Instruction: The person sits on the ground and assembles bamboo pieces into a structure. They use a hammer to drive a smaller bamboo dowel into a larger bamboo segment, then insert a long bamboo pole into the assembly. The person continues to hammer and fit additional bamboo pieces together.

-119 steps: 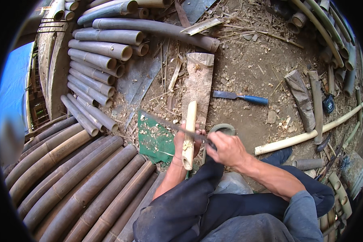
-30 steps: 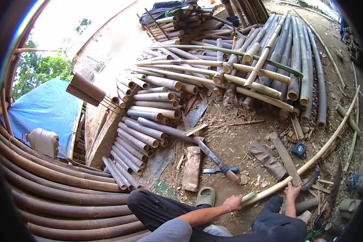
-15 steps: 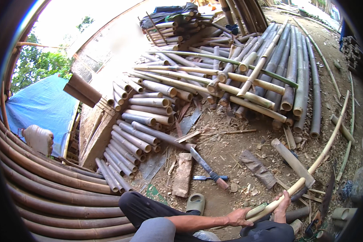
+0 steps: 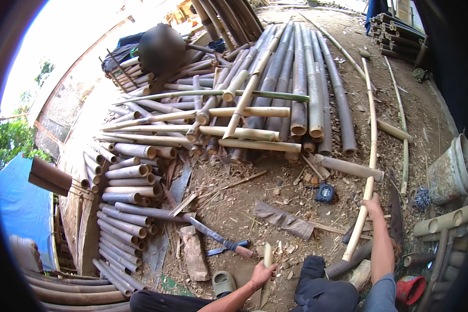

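Observation:
My left hand [image 4: 264,273] is closed around a short pale-green piece of bamboo [image 4: 268,254], held upright beside my left leg. Out to the right, my right hand [image 4: 371,206] grips a long pale bamboo pole [image 4: 354,240]. The pole's near end comes down beside my right knee, and its far part reaches away over the ground, across a short bamboo length [image 4: 347,167]. Left of my left hand lie a machete [image 4: 209,232] with a wrapped handle and a blue-handled knife [image 4: 221,250]. A rough wooden block [image 4: 193,255] lies beside them.
Cut bamboo tubes [image 4: 122,221] are stacked at the left. Long grey bamboo poles [image 4: 296,93] lie ahead. A blue-black tape measure [image 4: 325,193] sits on chip-strewn soil. At the right stand a dirty bucket [image 4: 447,174] and a red container [image 4: 411,289]. A sandal [image 4: 223,282] is near my leg.
My left hand has come away from the pole and moved left with the short bamboo piece. My right hand is farther out, still gripping the pole. The view has swung right.

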{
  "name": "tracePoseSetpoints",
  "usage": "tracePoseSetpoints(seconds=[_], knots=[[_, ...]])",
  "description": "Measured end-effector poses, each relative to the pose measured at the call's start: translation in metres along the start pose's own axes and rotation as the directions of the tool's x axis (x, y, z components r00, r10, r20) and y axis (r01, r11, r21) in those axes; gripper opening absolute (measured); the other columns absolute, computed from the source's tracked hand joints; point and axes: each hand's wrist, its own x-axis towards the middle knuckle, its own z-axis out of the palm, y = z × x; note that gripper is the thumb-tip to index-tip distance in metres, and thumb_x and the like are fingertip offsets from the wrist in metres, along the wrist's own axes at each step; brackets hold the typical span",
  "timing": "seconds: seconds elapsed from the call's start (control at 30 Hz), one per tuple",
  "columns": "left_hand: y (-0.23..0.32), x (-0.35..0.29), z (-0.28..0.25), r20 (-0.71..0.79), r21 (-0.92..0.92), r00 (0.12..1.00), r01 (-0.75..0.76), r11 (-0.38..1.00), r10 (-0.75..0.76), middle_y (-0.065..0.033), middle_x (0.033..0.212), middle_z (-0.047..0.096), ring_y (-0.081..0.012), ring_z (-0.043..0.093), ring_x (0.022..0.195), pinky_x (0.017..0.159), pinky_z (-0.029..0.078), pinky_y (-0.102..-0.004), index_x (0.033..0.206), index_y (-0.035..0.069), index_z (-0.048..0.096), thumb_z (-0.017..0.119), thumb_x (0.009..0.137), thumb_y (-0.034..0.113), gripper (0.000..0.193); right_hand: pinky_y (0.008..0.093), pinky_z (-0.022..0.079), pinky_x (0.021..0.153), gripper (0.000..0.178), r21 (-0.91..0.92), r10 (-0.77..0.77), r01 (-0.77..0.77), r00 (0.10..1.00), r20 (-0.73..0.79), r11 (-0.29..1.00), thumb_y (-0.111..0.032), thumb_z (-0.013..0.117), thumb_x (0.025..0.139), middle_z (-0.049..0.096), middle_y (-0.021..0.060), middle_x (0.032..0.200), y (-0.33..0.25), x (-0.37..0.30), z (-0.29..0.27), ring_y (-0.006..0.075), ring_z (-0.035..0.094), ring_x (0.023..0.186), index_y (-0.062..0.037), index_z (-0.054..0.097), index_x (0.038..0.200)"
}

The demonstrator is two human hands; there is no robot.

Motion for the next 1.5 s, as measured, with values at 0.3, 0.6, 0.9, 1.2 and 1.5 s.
tracePoseSetpoints(seconds=[0.3,0.6,0.9,1.2,1.5], knots=[[0.025,0.031,-0.01,-0.071,-0.382,0.993,0.06,0.922,-0.094,-0.0082,0.086,0.064,-0.0177,0.065,0.066,0.054,0.055,-0.0311,0.108,0.002,0.054,0.064,0.091,0.014,0.023,0.0451,0.045,0.102,0.06,-0.366,-0.588,0.504,0.792,-0.166,0.782,-0.006,0.065,0.086,0.043,0.0223,0.138,-0.173,0.002,0.052,0.0363,0.046,0.128,-0.0041,0.043,0.141],[0.069,0.067,-0.039,-0.347,0.306,0.92,-0.073,0.949,0.183,-0.0155,0.087,0.068,-0.0298,0.067,0.075,0.067,0.056,-0.0385,0.107,0.0,0.057,0.068,0.087,0.023,0.032,0.0468,0.055,0.089,0.077,-0.208,-0.729,0.861,0.505,0.462,0.464,-0.056,0.056,0.093,0.064,0.0281,0.113,-0.493,-0.129,0.276,0.0385,0.067,0.102,-0.0088,0.033,0.15],[0.126,0.122,-0.021,-0.088,0.704,0.828,-0.342,0.622,0.554,-0.0186,0.133,0.042,-0.0408,0.057,0.111,0.092,0.051,-0.0463,0.136,0.014,0.049,0.072,0.085,0.029,0.057,0.0445,0.055,0.092,0.092,-0.034,-0.375,0.45,0.782,0.498,0.892,-0.023,0.068,0.078,0.066,0.0299,0.107,-0.531,-0.109,0.33,0.0414,0.068,0.096,0.0013,0.015,0.149],[0.123,0.138,-0.029,-0.071,0.688,0.828,-0.364,0.629,0.556,-0.0183,0.133,0.04,-0.0404,0.051,0.118,0.097,0.048,-0.0452,0.134,0.017,0.051,0.076,0.082,0.024,0.058,0.0397,0.058,0.073,0.07,-0.431,-0.389,0.568,0.811,0.437,0.701,-0.016,0.063,0.083,0.066,0.0142,0.089,-0.547,-0.018,0.223,0.0269,0.067,0.076,0.0001,0.033,0.144],[0.119,0.148,-0.022,-0.077,0.681,0.78,-0.414,0.604,0.621,-0.017,0.132,0.041,-0.0382,0.048,0.121,0.099,0.047,-0.0432,0.133,0.017,0.054,0.076,0.082,0.026,0.057,0.0507,0.036,0.106,0.053,-0.985,-0.689,0.172,0.712,0.135,-0.015,-0.008,0.056,0.091,0.057,0.0226,0.13,-0.54,0.097,0.18,0.0356,0.052,0.125,-0.0086,0.043,0.142]])
